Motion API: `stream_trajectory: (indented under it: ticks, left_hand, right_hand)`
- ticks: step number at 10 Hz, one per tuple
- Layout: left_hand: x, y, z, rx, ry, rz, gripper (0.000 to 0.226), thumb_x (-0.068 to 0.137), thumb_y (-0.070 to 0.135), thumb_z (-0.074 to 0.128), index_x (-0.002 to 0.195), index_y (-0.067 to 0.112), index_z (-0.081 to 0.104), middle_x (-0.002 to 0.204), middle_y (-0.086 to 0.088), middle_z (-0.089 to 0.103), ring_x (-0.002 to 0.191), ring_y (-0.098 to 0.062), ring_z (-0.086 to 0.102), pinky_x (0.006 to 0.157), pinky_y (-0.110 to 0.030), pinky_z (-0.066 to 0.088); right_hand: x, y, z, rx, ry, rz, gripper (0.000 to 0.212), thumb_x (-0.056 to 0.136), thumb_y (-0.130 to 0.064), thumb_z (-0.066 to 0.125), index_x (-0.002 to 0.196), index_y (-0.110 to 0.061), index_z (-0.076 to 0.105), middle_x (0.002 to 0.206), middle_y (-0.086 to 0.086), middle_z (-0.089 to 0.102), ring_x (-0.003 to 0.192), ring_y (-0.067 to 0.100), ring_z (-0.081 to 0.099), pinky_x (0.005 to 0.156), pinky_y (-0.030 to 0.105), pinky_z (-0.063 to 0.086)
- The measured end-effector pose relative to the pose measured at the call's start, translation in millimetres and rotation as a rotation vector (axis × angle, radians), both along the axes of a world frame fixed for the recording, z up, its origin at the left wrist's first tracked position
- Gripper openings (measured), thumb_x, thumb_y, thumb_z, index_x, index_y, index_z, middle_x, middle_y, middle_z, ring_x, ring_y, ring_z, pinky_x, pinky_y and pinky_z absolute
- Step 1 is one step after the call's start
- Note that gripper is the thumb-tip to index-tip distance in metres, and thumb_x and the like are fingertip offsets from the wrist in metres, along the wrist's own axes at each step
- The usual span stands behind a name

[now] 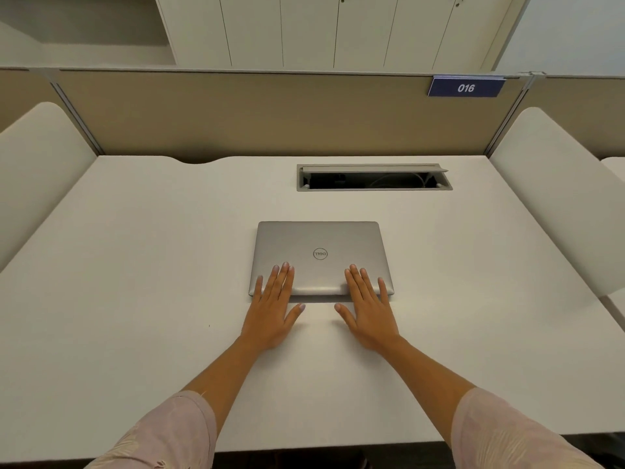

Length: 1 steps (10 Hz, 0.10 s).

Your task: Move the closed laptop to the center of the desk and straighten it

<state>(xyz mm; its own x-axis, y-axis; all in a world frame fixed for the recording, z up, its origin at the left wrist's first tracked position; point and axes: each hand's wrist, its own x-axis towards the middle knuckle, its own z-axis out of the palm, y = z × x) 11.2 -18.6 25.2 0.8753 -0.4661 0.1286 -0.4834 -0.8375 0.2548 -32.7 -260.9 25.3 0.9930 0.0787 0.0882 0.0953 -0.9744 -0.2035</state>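
While both palms are lying flat and spread across its near edge, a closed silver Dell laptop [321, 257] is sitting roughly midway across a white desk [135, 265] at workstation 016. The left hand [274, 306] is covering the lid's near-left corner and the right hand [368, 309] is covering the near-right corner, fingers fanned and pointing away from the person, thumbs angling inward over bare desk just short of the laptop. Neither hand is curling around or pinching anything; whether the palms are pressing down or merely resting cannot be told.

The laptop is lying directly ahead of both hands, its long axis running left to right, and its edges are appearing close to parallel with the desk's front edge. The two hands are sitting about equally near, one at each end of that long side, so any remaining correction would likely be a small twist or slide shared between them. By the look of it, the task is nearing its end.

Counted: one laptop, two hands, two pale pink sleeves [169, 431]. Beyond the laptop, one cable hatch [373, 177] is standing open in the desk, and one blue number sign [466, 87] is hanging on the beige partition [236, 113].
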Motion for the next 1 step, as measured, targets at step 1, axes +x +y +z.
stream_trajectory:
  ticks: [1]
  left_hand:
    - [17.9,-12.6,26.0,-0.063,-0.045,0.0,0.074,0.097,0.058,0.019,0.153,0.017,-0.008,0.162,0.001,-0.011,0.149,-0.016,-0.014,0.12,-0.041,-0.013]
  right_hand:
    - [22.5,5.3,26.4,0.053,-0.03,0.01,0.07,0.095,-0.06,0.013,0.151,-0.026,-0.01,0.161,-0.008,-0.009,0.147,0.011,-0.014,0.12,0.044,-0.01]
